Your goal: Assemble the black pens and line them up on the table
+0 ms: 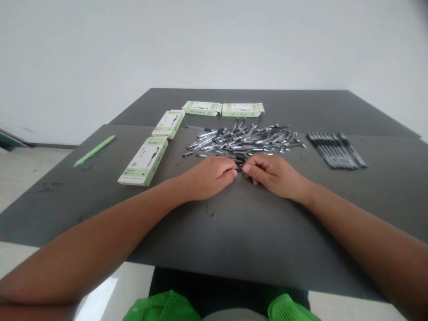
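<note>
Left hand (210,178) nearly closed, back up, thumb and forefinger pinching one end of a dark piece (240,170); right hand (274,175) curled, thumb and finger pinching the other end. Much of the piece is hidden by fingers. Both hands low over the tabletop (234,236), tips almost meeting at the near edge of a pile of pens (245,139), clear with black parts.

Four boxes (143,161), white and green, form a bent line left of and behind the pile. Each face: pen picture, small marks, green band with characters; print too small to read. Bare forearms slant in from the lower corners, converging. Right: row of pens (329,150), side by side. Far left: green pen (95,150), lying alone, slanted.
</note>
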The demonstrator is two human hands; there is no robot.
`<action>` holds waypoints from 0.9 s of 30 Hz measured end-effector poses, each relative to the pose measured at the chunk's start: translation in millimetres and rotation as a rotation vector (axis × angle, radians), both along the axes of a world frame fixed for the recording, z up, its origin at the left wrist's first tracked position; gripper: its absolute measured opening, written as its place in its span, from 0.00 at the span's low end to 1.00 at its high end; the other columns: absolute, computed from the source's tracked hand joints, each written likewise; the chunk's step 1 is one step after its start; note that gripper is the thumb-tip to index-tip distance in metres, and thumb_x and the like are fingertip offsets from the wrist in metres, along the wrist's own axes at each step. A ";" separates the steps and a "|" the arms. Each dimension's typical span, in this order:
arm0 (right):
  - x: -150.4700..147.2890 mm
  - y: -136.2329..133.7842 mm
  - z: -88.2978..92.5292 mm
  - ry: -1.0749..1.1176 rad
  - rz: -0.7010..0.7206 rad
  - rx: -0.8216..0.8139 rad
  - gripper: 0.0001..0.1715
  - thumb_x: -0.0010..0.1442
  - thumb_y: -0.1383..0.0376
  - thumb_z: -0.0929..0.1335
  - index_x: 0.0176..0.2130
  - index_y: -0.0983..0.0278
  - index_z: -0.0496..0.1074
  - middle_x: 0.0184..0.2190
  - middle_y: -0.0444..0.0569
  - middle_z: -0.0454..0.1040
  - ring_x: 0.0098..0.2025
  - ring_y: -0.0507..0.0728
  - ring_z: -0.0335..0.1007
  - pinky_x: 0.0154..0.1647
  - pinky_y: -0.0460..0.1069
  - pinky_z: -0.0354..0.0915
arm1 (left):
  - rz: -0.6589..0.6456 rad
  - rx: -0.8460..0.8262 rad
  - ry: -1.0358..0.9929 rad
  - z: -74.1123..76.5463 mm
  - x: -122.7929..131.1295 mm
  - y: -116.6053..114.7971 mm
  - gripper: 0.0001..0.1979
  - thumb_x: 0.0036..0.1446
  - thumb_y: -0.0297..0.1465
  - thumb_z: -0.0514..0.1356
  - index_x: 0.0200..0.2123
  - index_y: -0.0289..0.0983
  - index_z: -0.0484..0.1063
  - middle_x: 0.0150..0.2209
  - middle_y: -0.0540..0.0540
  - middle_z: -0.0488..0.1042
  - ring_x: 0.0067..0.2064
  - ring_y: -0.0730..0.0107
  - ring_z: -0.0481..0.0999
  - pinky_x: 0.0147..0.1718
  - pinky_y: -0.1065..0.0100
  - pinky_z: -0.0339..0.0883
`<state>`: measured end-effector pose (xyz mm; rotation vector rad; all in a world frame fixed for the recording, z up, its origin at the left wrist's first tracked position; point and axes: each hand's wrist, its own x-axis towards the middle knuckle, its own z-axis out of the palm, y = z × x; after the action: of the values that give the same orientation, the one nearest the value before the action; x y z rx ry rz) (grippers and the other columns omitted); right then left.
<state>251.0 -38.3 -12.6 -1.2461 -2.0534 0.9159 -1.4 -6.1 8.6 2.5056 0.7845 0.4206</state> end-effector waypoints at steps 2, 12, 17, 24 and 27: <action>0.0 -0.1 0.1 0.000 0.000 0.001 0.22 0.77 0.48 0.68 0.38 0.60 0.76 0.27 0.44 0.75 0.30 0.54 0.69 0.33 0.50 0.61 | -0.001 0.000 -0.006 -0.5 -0.1 -0.2 0.15 0.75 0.32 0.54 0.43 0.35 0.80 0.40 0.43 0.82 0.43 0.62 0.80 0.43 0.62 0.68; 0.4 1.0 -3.5 0.020 0.017 0.019 0.14 0.74 0.54 0.71 0.40 0.61 0.78 0.29 0.44 0.76 0.31 0.54 0.69 0.33 0.49 0.63 | -0.007 0.029 0.009 -1.4 -0.2 0.9 0.14 0.74 0.32 0.54 0.41 0.35 0.79 0.39 0.44 0.81 0.42 0.62 0.79 0.42 0.63 0.67; 0.2 3.1 -10.0 0.058 0.010 0.013 0.07 0.70 0.59 0.73 0.42 0.61 0.77 0.30 0.44 0.77 0.30 0.54 0.70 0.33 0.50 0.64 | -0.009 0.030 0.014 -0.7 -0.3 1.0 0.15 0.74 0.32 0.54 0.40 0.35 0.79 0.38 0.44 0.81 0.41 0.63 0.78 0.42 0.63 0.66; 0.9 2.0 -11.4 0.081 0.013 0.017 0.09 0.70 0.59 0.73 0.42 0.62 0.77 0.30 0.44 0.76 0.31 0.54 0.69 0.31 0.49 0.63 | -0.008 0.022 0.003 -2.6 -0.8 1.1 0.15 0.75 0.33 0.54 0.40 0.35 0.79 0.37 0.44 0.80 0.41 0.63 0.78 0.41 0.63 0.66; 1.5 0.8 -10.6 0.105 0.036 0.006 0.11 0.71 0.57 0.73 0.44 0.62 0.77 0.31 0.44 0.75 0.31 0.53 0.68 0.31 0.49 0.62 | -0.007 0.028 0.002 -2.6 -0.5 1.0 0.15 0.74 0.32 0.54 0.39 0.36 0.78 0.37 0.44 0.80 0.40 0.63 0.77 0.41 0.63 0.65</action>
<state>252.5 -37.5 -23.2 -1.1370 -2.0002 0.9707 -1.9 -5.0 6.0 2.5342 0.7762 0.4290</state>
